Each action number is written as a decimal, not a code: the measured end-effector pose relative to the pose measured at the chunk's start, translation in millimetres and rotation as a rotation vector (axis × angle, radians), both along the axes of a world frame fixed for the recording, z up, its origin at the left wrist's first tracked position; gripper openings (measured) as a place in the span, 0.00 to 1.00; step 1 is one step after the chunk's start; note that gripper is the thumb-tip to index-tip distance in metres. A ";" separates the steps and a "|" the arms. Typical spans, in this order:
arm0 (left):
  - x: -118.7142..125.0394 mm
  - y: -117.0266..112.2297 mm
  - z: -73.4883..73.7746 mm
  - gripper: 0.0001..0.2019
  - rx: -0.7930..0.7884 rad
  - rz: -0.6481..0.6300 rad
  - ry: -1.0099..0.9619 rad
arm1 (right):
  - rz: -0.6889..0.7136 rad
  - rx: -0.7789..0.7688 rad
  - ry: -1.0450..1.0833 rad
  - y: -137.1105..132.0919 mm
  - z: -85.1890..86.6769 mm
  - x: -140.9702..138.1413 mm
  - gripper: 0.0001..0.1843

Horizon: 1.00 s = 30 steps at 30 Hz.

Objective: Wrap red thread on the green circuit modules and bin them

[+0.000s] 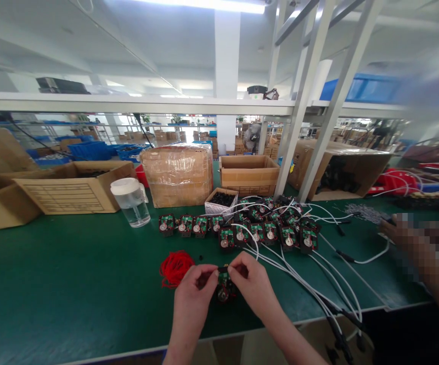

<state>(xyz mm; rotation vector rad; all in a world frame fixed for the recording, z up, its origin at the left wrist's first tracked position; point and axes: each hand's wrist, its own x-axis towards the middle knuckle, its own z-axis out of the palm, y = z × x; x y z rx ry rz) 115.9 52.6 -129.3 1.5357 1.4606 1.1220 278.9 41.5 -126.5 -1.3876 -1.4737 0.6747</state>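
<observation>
A: While both hands meet low over the table (52, 284), what's held, and how?
B: Left hand (193, 300) and right hand (253, 286) pinch one small module (223, 289) between thumbs and fingertips, board facing up, probably to keep its face in sight.
A: Around it?
B: Red thread coil (176, 267) just beside at 10 o'clock; row of modules (238, 230) at 12; white cables (303, 284) crowd 3.
A: Room?
B: Table edge close at 6. Widest mat toward 9. Another person's hand (409, 241) well apart at 2.

Near the table's (71, 284) front edge, the left hand (192, 296) and right hand (252, 284) pinch one small green circuit module (223, 284) between fingertips; red cord (176, 267) lies just left.
</observation>
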 end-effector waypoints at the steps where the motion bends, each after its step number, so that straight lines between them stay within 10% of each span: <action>1: 0.0 0.1 -1.4 0.13 0.002 0.006 -0.018 | 0.000 0.000 0.001 0.3 -0.7 0.0 0.05; 30: 3.0 -3.4 -17.7 0.13 0.066 0.053 -0.145 | 0.018 -0.022 0.042 -0.4 -2.0 0.1 0.06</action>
